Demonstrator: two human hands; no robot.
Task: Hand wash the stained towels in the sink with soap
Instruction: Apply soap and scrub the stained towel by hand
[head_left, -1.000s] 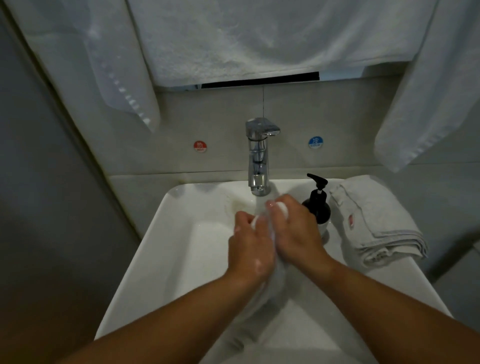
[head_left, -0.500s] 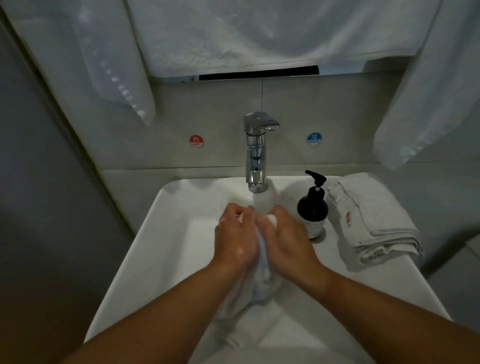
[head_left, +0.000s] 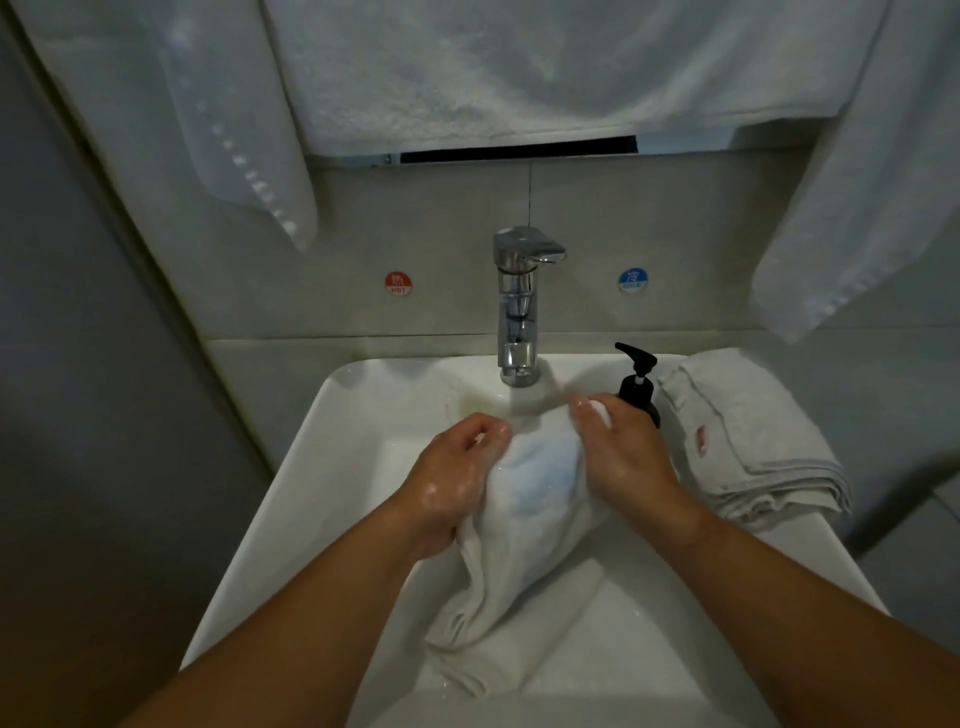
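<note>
A wet white towel (head_left: 524, 525) hangs over the white sink (head_left: 332, 467), bunched between both hands, its lower part trailing into the basin. My left hand (head_left: 452, 473) grips its left side with curled, soapy fingers. My right hand (head_left: 618, 452) grips its right side, thumb over the top edge. Both hands sit just below the chrome tap (head_left: 517, 306). A black soap pump bottle (head_left: 638, 384) stands right behind my right hand. A folded towel with a red stain (head_left: 748, 436) lies on the sink's right rim.
White towels (head_left: 519, 67) hang above the sink, with more hanging at the left (head_left: 244, 130) and right (head_left: 857, 182). Red hot (head_left: 398, 283) and blue cold (head_left: 632, 281) stickers flank the tap on the tiled wall. A grey wall closes in on the left.
My hands have drawn apart, spreading the bunched towel wider between them. The right hand moved right toward the soap bottle, the left hand slid left.
</note>
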